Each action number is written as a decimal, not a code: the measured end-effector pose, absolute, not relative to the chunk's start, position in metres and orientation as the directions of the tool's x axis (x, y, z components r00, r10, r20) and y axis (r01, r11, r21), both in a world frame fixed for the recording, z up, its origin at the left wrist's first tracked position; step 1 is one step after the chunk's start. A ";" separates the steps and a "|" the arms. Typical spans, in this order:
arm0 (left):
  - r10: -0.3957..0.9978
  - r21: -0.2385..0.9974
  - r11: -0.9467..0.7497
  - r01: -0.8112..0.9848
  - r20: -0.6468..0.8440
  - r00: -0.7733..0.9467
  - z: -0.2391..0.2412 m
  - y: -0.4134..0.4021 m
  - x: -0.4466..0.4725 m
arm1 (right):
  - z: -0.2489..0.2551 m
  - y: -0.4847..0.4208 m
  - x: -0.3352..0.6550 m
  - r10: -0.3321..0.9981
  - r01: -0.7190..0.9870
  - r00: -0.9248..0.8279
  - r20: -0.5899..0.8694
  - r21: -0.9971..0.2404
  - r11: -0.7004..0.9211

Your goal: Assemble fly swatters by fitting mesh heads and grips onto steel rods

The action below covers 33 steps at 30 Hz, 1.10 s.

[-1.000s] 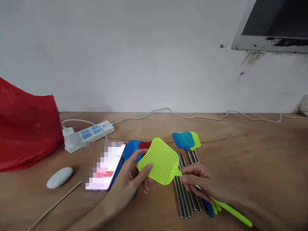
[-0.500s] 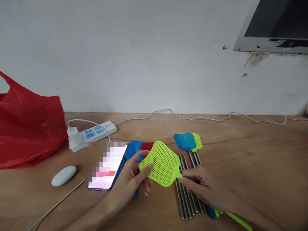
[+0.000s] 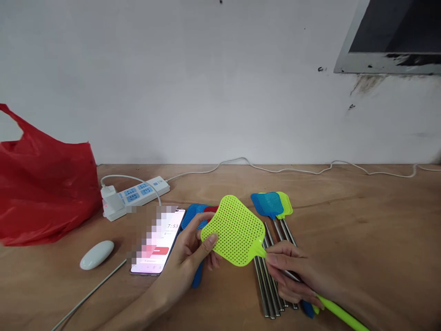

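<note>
My left hand (image 3: 189,250) pinches the left edge of a yellow-green fly swatter head (image 3: 234,230), thumb on the front and fingers behind. My right hand (image 3: 292,271) grips the swatter at its neck, where a metal rod (image 3: 292,275) shows between the fingers. In line with that rod, a yellow-green handle (image 3: 341,312) reaches toward the bottom edge. Several loose metal rods (image 3: 267,294) lie under the head and beside my right hand. Beyond them lie a blue swatter head (image 3: 267,203) and a yellow-green one (image 3: 285,205), both on rods. Blue (image 3: 193,215) and red (image 3: 211,212) heads are partly hidden behind my left hand.
A lit phone (image 3: 160,243) lies left of my left hand, near a white mouse (image 3: 97,255). Behind it sits a power strip (image 3: 138,195) with a plugged-in charger. A red plastic bag (image 3: 48,188) stands far left. A white cable (image 3: 285,170) runs along the wall.
My right hand has shifted slightly right and turned; its fingers now wrap the metal rod below the neck, which was hidden before. The view has moved a little. My left hand keeps its pinch.
</note>
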State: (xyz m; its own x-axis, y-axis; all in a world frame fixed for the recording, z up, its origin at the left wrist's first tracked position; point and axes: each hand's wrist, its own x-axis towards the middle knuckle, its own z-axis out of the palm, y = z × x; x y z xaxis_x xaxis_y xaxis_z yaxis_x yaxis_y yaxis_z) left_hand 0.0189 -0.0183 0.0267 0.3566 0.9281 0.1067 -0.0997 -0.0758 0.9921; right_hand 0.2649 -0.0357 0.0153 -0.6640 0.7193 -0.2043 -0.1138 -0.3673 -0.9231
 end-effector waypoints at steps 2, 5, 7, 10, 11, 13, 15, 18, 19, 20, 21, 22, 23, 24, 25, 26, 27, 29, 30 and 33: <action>0.934 0.992 -0.071 -0.102 0.102 0.342 0.026 -0.018 0.018 | 0.015 -0.036 0.264 0.704 -0.136 -0.677 -0.216 -0.903 -0.408; 0.963 0.990 -0.053 -0.133 0.086 0.255 0.026 -0.012 0.014 | 0.013 -0.032 0.266 0.748 -0.126 -0.629 -0.211 -0.922 -0.367; 0.988 0.982 -0.077 -0.171 0.098 0.118 0.026 -0.006 0.010 | 0.010 -0.026 0.272 0.778 -0.134 -0.591 -0.211 -0.926 -0.352; 0.992 0.984 -0.114 -0.137 0.119 0.027 0.028 0.001 0.006 | 0.004 -0.015 0.280 0.861 -0.226 -0.472 -0.189 -0.919 -0.325; 0.991 0.991 -0.089 -0.097 0.097 0.087 0.029 0.002 0.006 | 0.003 -0.012 0.282 0.884 -0.255 -0.429 -0.183 -0.915 -0.313; 0.982 0.999 -0.050 -0.016 0.052 0.181 0.029 0.001 0.009 | 0.004 -0.008 0.283 0.921 -0.285 -0.351 -0.167 -0.918 -0.275; 0.965 0.999 -0.029 0.038 0.018 0.263 0.028 -0.002 0.013 | 0.006 -0.008 0.282 0.947 -0.269 -0.290 -0.137 -0.938 -0.219; 0.945 0.998 -0.012 0.067 -0.011 0.327 0.025 -0.005 0.016 | 0.010 -0.012 0.280 0.974 -0.209 -0.214 -0.078 -0.970 -0.124; 0.942 0.997 -0.002 0.071 -0.022 0.335 0.025 -0.005 0.017 | 0.009 -0.014 0.280 0.975 -0.192 -0.214 -0.068 -0.975 -0.110; 0.940 0.997 0.009 0.073 -0.033 0.341 0.024 -0.006 0.017 | 0.008 -0.015 0.281 0.971 -0.178 -0.229 -0.066 -0.978 -0.109; 0.937 0.997 0.017 0.075 -0.042 0.346 0.024 -0.006 0.017 | 0.006 -0.016 0.282 0.963 -0.172 -0.259 -0.069 -0.978 -0.116; 0.936 0.997 0.022 0.075 -0.047 0.350 0.024 -0.007 0.017 | 0.004 -0.017 0.282 0.950 -0.171 -0.302 -0.075 -0.976 -0.131; 0.934 0.997 0.025 0.072 -0.049 0.354 0.023 -0.007 0.018 | 0.001 -0.018 0.283 0.934 -0.169 -0.348 -0.083 -0.974 -0.150; 0.933 0.998 0.026 0.064 -0.048 0.357 0.023 -0.008 0.018 | -0.002 -0.019 0.283 0.918 -0.166 -0.386 -0.092 -0.972 -0.167; 0.933 0.999 0.025 0.046 -0.040 0.358 0.023 -0.009 0.019 | -0.004 -0.019 0.283 0.908 -0.164 -0.407 -0.098 -0.970 -0.178; 0.935 1.000 0.018 0.020 -0.024 0.355 0.023 -0.009 0.019 | -0.006 -0.020 0.283 0.907 -0.162 -0.407 -0.103 -0.970 -0.182; 0.938 1.000 0.002 -0.014 0.003 0.345 0.023 -0.010 0.020 | -0.007 -0.020 0.282 0.916 -0.161 -0.387 -0.104 -0.971 -0.178; 0.947 0.996 -0.044 -0.074 0.065 0.315 0.023 -0.012 0.020 | -0.008 -0.019 0.281 0.944 -0.177 -0.317 -0.092 -0.972 -0.154; 0.947 0.994 -0.065 -0.087 0.089 0.309 0.023 -0.013 0.020 | -0.007 -0.019 0.281 0.955 -0.192 -0.286 -0.082 -0.971 -0.141; 0.924 0.994 -0.090 -0.063 0.107 0.366 0.022 -0.015 0.020 | -0.003 -0.018 0.279 0.964 -0.219 -0.256 -0.069 -0.967 -0.128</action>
State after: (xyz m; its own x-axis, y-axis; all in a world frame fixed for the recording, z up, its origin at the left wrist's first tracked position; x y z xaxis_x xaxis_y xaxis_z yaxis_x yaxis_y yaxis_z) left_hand 0.0196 -0.0153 0.0219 0.3663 0.9244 0.1065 -0.0630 -0.0896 0.9940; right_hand 0.2787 -0.0181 -0.0035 -0.2561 0.9641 -0.0694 -0.2189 -0.1277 -0.9673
